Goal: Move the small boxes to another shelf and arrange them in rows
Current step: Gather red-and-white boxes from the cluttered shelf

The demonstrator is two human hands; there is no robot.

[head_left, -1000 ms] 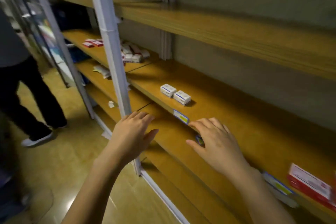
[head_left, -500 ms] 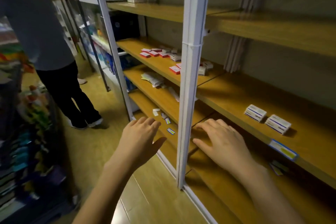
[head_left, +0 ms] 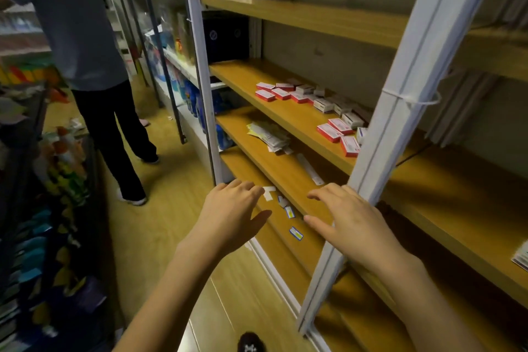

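Both hands are empty: the left hand (head_left: 228, 214) and right hand (head_left: 348, 220) hover low with fingers spread and loose, while the small boxes (head_left: 298, 96) lie scattered on the middle shelf (head_left: 285, 118), well beyond them. The danger is the white post (head_left: 405, 111) between the right hand and the nearest boxes, since a hasty reach could clip it or sweep boxes off the edge. Loose papers (head_left: 268, 134) sit one shelf down, and another person (head_left: 85, 37) works along the aisle.
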